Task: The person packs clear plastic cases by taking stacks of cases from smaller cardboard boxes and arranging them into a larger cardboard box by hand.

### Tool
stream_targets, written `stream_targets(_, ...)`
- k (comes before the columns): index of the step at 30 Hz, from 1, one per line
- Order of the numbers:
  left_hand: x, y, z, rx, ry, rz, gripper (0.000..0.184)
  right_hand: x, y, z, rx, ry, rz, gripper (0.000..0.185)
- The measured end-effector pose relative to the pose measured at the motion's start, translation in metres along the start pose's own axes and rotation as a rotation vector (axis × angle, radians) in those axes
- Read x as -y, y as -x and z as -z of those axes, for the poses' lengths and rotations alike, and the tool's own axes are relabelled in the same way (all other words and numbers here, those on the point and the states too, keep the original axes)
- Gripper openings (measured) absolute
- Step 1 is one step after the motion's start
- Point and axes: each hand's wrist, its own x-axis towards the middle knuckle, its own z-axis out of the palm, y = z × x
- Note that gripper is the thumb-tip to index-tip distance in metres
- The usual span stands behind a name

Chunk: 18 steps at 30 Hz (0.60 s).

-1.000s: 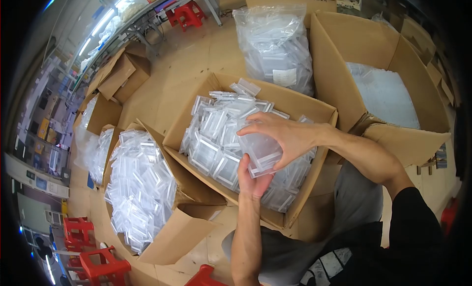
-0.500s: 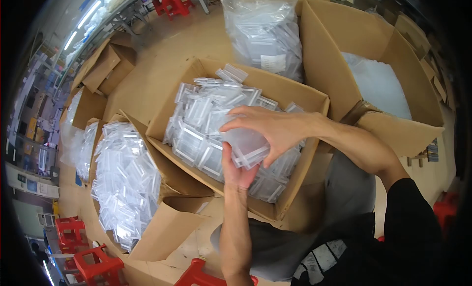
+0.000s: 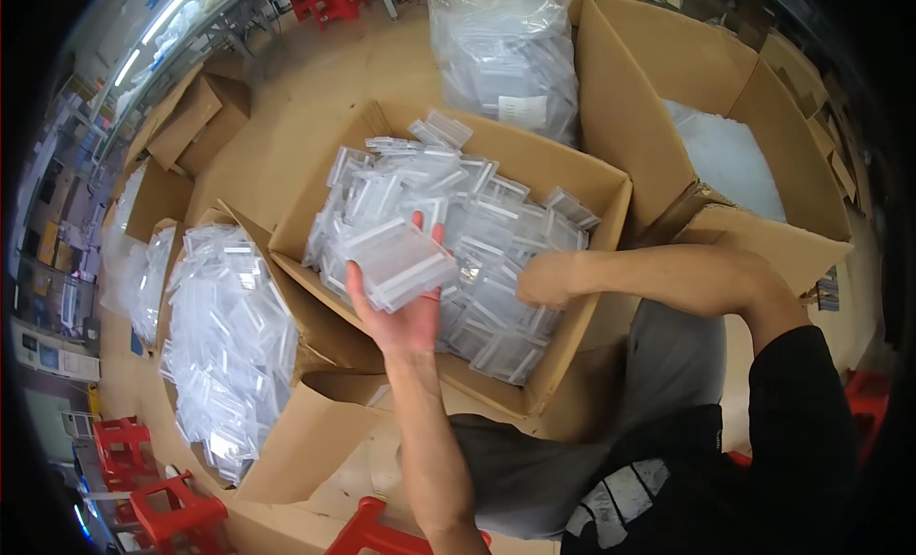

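Observation:
On my upturned left hand (image 3: 408,318) rests a clear plastic case (image 3: 399,257), gripped between the thumb and the fingers along its sides. It is held above the open cardboard box (image 3: 318,286) full of loose clear plastic cases (image 3: 496,226). My right hand (image 3: 549,278) is down at the right part of that pile, knuckles up and fingers curled under. Its fingertips are hidden, so what they grip cannot be made out.
To the left stands a carton (image 3: 310,436) heaped with clear plastic cases (image 3: 229,345). A big clear bag (image 3: 501,63) of cases is behind the box. A taller carton (image 3: 625,106) with translucent white material (image 3: 730,159) stands right. Red stools (image 3: 176,507) are at lower left.
My hands have parted. My left hand has moved left with the plastic case, now lying flatter. My right hand has let go of it and dropped to the pile at right.

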Motion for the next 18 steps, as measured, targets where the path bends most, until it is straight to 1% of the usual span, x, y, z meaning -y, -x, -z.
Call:
stream_targets(1, 0.001, 0.002, -0.003, -0.002, -0.043, -0.004, 0.073, -0.001, 0.008, 0.015, -0.015, 0.01, 0.001, 0.028)
stream_targets(3, -0.002, 0.004, -0.003, 0.006, -0.115, 0.008, 0.076, -0.011, 0.041, 0.053, -0.286, -0.094, -0.051, 0.018)
stream_targets(5, -0.005, 0.006, -0.002, 0.023, -0.163, -0.011, 0.078, -0.025, 0.082, 0.106, -0.359, -0.48, 0.021, 0.014)
stream_targets(7, -0.002, 0.007, -0.001, 0.061, -0.354, 0.033, 0.08, -0.031, 0.111, 0.128, -0.456, -1.097, 0.206, 0.014)
stream_targets(8, 0.001, 0.007, -0.003, 0.076, -0.377, 0.065, 0.082, -0.025, 0.115, 0.133, -0.514, -1.258, 0.233, 0.016)
stream_targets(10, 0.014, 0.01, -0.005, 0.086, -0.308, 0.156, 0.084, -0.023, 0.103, 0.134, -0.551, -1.158, 0.308, 0.015)
stream_targets(11, 0.022, 0.01, 0.003, 0.062, -0.255, 0.195, 0.082, -0.015, 0.096, 0.133, -0.619, -1.062, 0.292, 0.016)
stream_targets(12, 0.03, 0.009, -0.003, 0.066, -0.267, 0.208, 0.082, -0.01, 0.089, 0.126, -0.636, -1.071, 0.29, 0.016)
stream_targets(14, 0.044, 0.012, -0.015, 0.073, -0.1, 0.274, 0.082, -0.004, 0.077, 0.116, -0.726, -1.065, 0.154, 0.024)
stream_targets(15, 0.047, 0.01, -0.013, 0.075, -0.155, 0.269, 0.083, 0.002, 0.082, 0.121, -0.722, -0.885, 0.019, 0.038)
stream_targets(16, 0.047, 0.01, -0.01, 0.069, -0.158, 0.262, 0.083, 0.005, 0.08, 0.121, -0.719, -0.885, 0.029, 0.038)
stream_targets(18, 0.048, 0.008, -0.005, -0.074, -0.196, 0.231, 0.089, 0.012, 0.071, 0.111, -1.1, -0.186, 0.012, 0.039)
